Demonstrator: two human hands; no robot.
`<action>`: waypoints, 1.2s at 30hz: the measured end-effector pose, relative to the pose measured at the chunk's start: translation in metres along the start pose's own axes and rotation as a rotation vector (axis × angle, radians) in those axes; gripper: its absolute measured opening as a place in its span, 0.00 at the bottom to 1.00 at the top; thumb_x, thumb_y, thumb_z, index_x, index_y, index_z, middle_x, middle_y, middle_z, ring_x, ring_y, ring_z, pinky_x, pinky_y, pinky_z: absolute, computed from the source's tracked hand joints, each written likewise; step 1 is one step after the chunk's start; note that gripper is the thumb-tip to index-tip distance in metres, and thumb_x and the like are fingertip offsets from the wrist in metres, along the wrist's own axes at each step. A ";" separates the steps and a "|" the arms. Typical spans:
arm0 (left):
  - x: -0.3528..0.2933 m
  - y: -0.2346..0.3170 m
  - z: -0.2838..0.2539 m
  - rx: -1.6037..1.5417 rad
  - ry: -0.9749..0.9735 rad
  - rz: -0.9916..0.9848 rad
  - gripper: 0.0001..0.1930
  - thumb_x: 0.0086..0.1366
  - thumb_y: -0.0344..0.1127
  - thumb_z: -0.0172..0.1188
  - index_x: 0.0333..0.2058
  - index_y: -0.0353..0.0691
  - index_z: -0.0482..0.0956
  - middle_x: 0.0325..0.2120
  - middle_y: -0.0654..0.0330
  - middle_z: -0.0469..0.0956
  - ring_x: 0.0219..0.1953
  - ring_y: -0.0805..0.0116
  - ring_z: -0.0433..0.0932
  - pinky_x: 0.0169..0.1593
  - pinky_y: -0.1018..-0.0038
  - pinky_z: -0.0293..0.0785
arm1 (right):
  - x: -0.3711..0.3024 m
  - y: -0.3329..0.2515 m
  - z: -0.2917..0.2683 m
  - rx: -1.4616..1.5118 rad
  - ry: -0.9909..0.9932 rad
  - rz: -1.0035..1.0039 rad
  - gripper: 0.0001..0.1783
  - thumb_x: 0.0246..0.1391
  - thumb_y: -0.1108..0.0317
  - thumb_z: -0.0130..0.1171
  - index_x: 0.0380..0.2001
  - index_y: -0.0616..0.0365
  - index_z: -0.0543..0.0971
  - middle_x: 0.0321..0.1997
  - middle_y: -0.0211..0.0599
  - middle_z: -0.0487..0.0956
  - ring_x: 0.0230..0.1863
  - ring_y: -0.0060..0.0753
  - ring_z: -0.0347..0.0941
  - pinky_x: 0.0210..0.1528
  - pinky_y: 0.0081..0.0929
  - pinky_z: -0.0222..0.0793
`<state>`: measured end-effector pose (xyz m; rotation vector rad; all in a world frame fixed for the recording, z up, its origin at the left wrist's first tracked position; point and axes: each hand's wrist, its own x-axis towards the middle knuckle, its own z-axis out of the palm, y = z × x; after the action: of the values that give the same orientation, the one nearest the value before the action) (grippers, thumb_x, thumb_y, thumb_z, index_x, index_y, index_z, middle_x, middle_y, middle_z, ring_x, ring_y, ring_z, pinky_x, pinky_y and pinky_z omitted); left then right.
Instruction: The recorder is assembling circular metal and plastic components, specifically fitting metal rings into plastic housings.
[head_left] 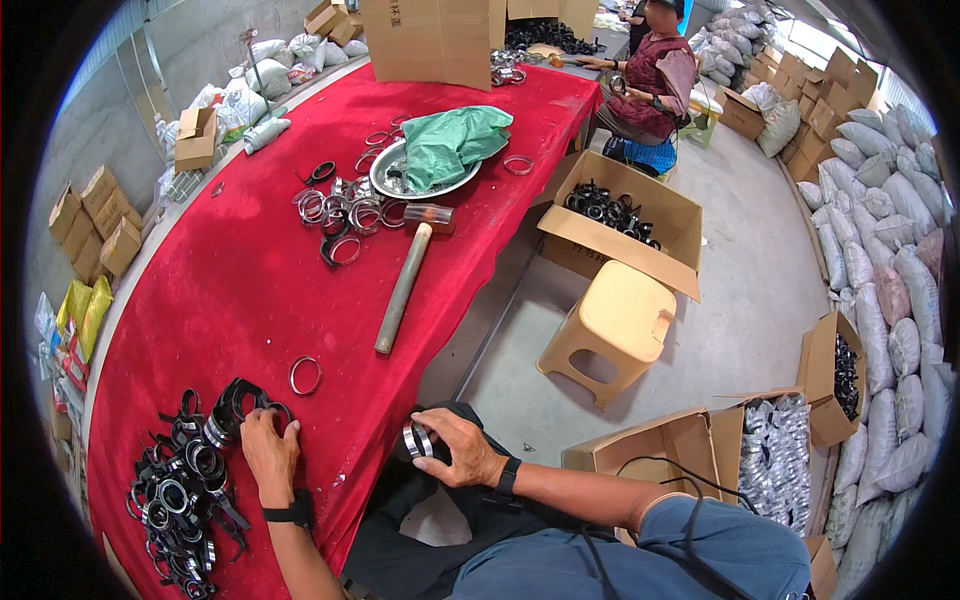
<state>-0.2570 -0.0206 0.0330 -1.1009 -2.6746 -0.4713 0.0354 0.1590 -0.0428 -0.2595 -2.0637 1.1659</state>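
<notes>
As I look down through the head camera, I see the right hand (455, 445) closed around a silver-and-black round piece (418, 440), whose smooth bright bands curve beside the thumb, just off the edge of the red cloth (180, 320). The left hand (270, 450) bends over a heap of black straps and metal rings (175, 500), its fingers at a dark curved piece (243, 400) on the heap's upper end; I cannot tell whether they pinch it or only touch it. The heap is a tangle of glossy hoops and limp black tails, spread on the cloth at the near left. Just beyond the left hand I make out a lone thin metal ring (292, 372). Farther up, a hammer (404, 290) with a straight, worn handle and a blocky amber head lies near a cluster of shiny hoops (345, 210). Beside them, a round metal bowl (415, 195) bears a crumpled green sheet (455, 145). Off to my right stand a cream plastic stool (625, 310) with rounded corners and a cardboard box (600, 245) of black pieces
</notes>
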 end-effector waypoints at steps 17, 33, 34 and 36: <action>-0.047 0.021 -0.013 -0.117 -0.032 -0.224 0.35 0.55 0.42 0.80 0.57 0.33 0.77 0.49 0.43 0.81 0.53 0.40 0.79 0.59 0.52 0.75 | -0.003 -0.005 0.004 0.053 -0.034 0.070 0.38 0.59 0.53 0.73 0.65 0.67 0.73 0.60 0.57 0.79 0.51 0.51 0.83 0.55 0.38 0.81; -0.060 0.017 0.004 -0.045 0.031 -0.165 0.39 0.55 0.41 0.79 0.63 0.32 0.74 0.53 0.44 0.80 0.56 0.42 0.77 0.61 0.53 0.73 | -0.003 -0.003 -0.001 0.051 0.002 0.061 0.38 0.58 0.55 0.74 0.64 0.66 0.74 0.58 0.54 0.79 0.46 0.47 0.83 0.53 0.37 0.81; -0.061 0.015 0.005 -0.038 0.038 -0.152 0.39 0.55 0.41 0.79 0.63 0.32 0.74 0.54 0.45 0.80 0.56 0.42 0.77 0.61 0.53 0.73 | -0.003 -0.002 -0.001 0.051 0.002 0.061 0.38 0.58 0.55 0.74 0.64 0.66 0.74 0.58 0.54 0.79 0.46 0.47 0.83 0.53 0.37 0.81; -0.061 0.015 0.005 -0.031 0.046 -0.139 0.39 0.55 0.41 0.79 0.63 0.32 0.74 0.54 0.45 0.81 0.57 0.42 0.77 0.62 0.53 0.73 | -0.003 -0.002 -0.001 0.057 -0.004 0.076 0.38 0.59 0.54 0.73 0.65 0.66 0.74 0.58 0.55 0.79 0.46 0.47 0.83 0.53 0.38 0.81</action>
<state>-0.2040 -0.0475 0.0123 -0.9038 -2.7237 -0.5569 0.0389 0.1571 -0.0422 -0.3103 -2.0362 1.2700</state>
